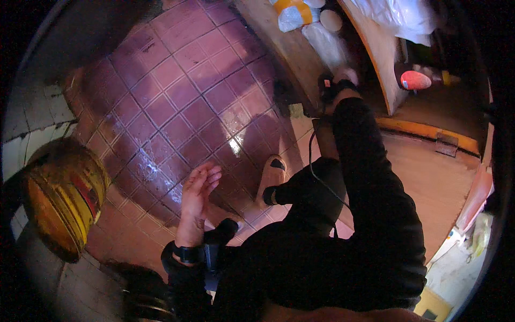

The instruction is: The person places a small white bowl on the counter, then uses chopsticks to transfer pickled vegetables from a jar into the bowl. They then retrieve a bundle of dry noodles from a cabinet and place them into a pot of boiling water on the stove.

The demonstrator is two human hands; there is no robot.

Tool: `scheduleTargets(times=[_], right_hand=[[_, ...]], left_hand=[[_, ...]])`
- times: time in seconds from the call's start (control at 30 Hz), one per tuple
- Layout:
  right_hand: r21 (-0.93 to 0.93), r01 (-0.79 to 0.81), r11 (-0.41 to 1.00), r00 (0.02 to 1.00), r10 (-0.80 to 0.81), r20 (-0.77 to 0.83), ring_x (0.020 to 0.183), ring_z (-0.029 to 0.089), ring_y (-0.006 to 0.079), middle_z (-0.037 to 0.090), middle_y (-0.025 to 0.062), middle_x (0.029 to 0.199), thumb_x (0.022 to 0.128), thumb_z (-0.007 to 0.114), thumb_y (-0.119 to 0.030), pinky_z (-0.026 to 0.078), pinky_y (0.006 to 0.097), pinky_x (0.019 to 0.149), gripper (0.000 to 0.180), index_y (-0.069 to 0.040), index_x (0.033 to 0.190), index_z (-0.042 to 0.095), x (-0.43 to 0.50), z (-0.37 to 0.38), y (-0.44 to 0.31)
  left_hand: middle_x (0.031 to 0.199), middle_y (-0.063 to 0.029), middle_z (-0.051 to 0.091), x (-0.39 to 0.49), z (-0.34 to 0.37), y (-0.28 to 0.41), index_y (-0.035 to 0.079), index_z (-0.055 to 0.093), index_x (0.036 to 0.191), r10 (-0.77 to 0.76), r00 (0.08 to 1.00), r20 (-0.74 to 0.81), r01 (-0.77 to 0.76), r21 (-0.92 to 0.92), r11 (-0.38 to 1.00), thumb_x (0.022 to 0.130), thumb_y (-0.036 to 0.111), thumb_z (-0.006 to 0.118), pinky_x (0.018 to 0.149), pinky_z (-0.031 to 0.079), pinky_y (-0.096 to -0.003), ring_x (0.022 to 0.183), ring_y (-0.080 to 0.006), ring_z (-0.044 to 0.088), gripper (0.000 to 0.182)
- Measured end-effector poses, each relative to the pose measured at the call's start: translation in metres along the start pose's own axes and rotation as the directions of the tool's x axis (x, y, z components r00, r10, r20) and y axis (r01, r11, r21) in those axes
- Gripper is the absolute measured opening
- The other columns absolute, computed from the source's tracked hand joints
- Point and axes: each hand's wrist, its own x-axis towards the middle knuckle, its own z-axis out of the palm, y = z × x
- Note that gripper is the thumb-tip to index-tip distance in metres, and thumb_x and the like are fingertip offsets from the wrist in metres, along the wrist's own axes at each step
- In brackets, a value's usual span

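Observation:
My left hand hangs over the tiled floor with loosely curled fingers, and nothing shows in it. A dark band circles that wrist. My right hand is stretched into a wooden cabinet, its fingers blurred and dim. Just beyond them lies a clear plastic bag with pale contents; whether the fingers grip it cannot be told. A dark strapped device sits at the right wrist, and a black cable runs down from there. Beside the bag are a white round item and a package with an orange band.
An upright wooden partition divides the cabinet, with a red rounded object to its right. A cabinet door panel is on my right. A yellow bucket stands at left. Wet-looking patches shine on the floor tiles.

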Motion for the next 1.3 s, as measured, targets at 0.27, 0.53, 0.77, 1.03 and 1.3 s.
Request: scheduleTargets(times=[0.27, 0.53, 0.77, 1.03, 1.3], right_hand=[[-0.229, 0.232, 0.945, 0.962, -0.257, -0.088, 0.072, 0.065, 0.0252, 0.066, 0.0091, 0.076, 0.070, 0.066, -0.020, 0.051, 0.0366, 0.058, 0.013, -0.008, 0.074, 0.069, -0.032, -0.028, -0.004], [-0.134, 0.255, 0.958, 0.951, -0.273, -0.147, 0.064, 0.059, 0.0187, 0.065, -0.0007, 0.072, 0.078, 0.059, -0.024, 0.045, 0.0351, 0.065, 0.019, -0.013, 0.066, 0.068, -0.045, -0.027, -0.044], [0.625, 0.171, 0.761, 0.978, -0.052, -0.204, 0.078, 0.062, 0.0196, 0.065, 0.0070, 0.081, 0.083, 0.055, -0.030, 0.045, 0.0304, 0.064, 0.020, -0.013, 0.086, 0.063, -0.065, -0.026, -0.080], [0.996, -0.069, -0.060, 0.955, 0.284, 0.083, 0.083, 0.051, 0.0193, 0.053, 0.0096, 0.095, 0.080, 0.055, -0.006, 0.044, 0.0301, 0.072, 0.054, -0.004, 0.130, 0.035, -0.177, -0.088, -0.076], [0.979, -0.078, -0.191, 0.909, 0.389, 0.148, 0.077, 0.049, 0.0153, 0.049, 0.0045, 0.093, 0.079, 0.054, 0.002, 0.043, 0.0277, 0.068, 0.040, -0.006, 0.116, 0.042, -0.176, -0.048, -0.064]], left_hand=[[0.110, -0.0101, 0.060, 0.026, 0.006, 0.005, 0.006, 0.051, 0.116, 0.025, 0.998, 0.063, -0.025, 0.003, 1.000, 0.087, 0.029, 0.054, 0.084, 0.044, -0.0310, 0.096, -0.0186, 0.058, 0.038], [0.108, -0.0102, 0.061, 0.038, 0.019, 0.013, 0.005, 0.052, 0.115, 0.000, 0.995, 0.099, 0.000, 0.001, 1.000, 0.088, 0.024, 0.053, 0.084, 0.043, -0.0300, 0.094, -0.0172, 0.059, 0.033], [0.113, -0.0108, 0.059, 0.047, 0.021, 0.014, 0.005, 0.048, 0.120, -0.004, 0.996, 0.093, -0.003, 0.075, 0.997, 0.085, 0.031, 0.056, 0.084, 0.044, -0.0317, 0.096, -0.0192, 0.057, 0.044], [0.111, -0.0115, 0.060, 0.055, 0.018, 0.018, 0.005, 0.050, 0.117, 0.010, 0.993, 0.118, -0.011, 0.003, 1.000, 0.088, 0.027, 0.053, 0.084, 0.043, -0.0304, 0.095, -0.0182, 0.057, 0.036], [0.110, -0.0116, 0.060, 0.052, 0.012, 0.023, 0.005, 0.051, 0.117, 0.065, 0.991, 0.120, -0.063, -0.017, 0.998, 0.090, 0.025, 0.052, 0.083, 0.043, -0.0300, 0.094, -0.0180, 0.058, 0.034]])
